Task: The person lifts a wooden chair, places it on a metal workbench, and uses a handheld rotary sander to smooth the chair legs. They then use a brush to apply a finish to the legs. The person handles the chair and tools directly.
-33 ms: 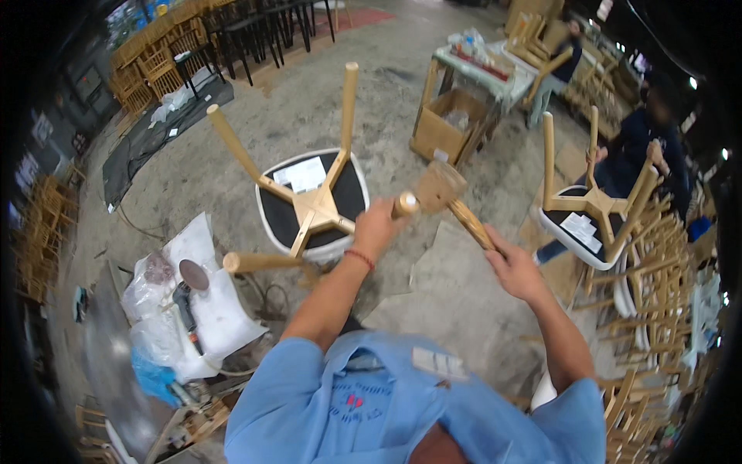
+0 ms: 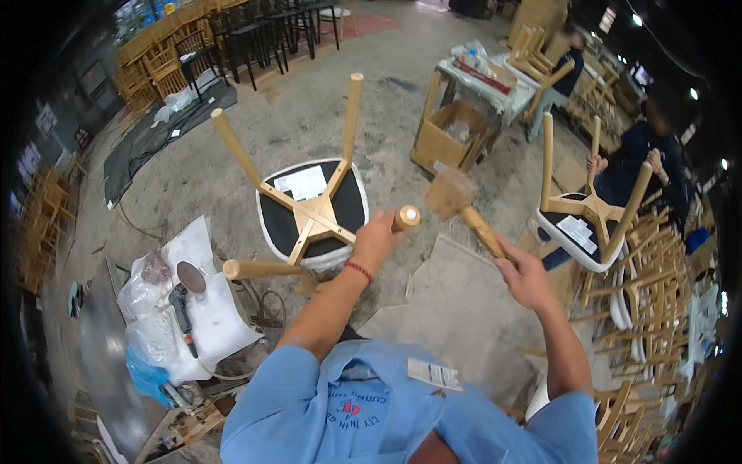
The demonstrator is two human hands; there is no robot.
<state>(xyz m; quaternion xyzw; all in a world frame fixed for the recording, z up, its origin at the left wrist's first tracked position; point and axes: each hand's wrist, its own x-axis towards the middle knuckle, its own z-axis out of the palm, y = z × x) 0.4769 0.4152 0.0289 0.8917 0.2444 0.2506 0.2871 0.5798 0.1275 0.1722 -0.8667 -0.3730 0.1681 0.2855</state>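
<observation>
An upturned chair (image 2: 314, 219) with a white-edged seat, black underside and pale wooden legs stands in front of me. My left hand (image 2: 376, 246) is closed round its near right leg, just below the leg's end, which has a white pad. My right hand (image 2: 524, 271) grips the handle of a wooden mallet (image 2: 452, 193). The mallet's head, slightly blurred, is to the right of that leg end and apart from it. A paper label (image 2: 302, 182) lies on the seat's underside.
At left, a sander (image 2: 183, 309) lies on white padding beside plastic bags. A co-worker (image 2: 649, 166) at right holds another upturned chair (image 2: 589, 213). Stacked chairs (image 2: 649, 286) crowd the right side. A cardboard box (image 2: 450, 135) sits under a cluttered table (image 2: 483, 77).
The mallet head has moved slightly to the right, widening its gap from the leg end. My left hand stays on the leg.
</observation>
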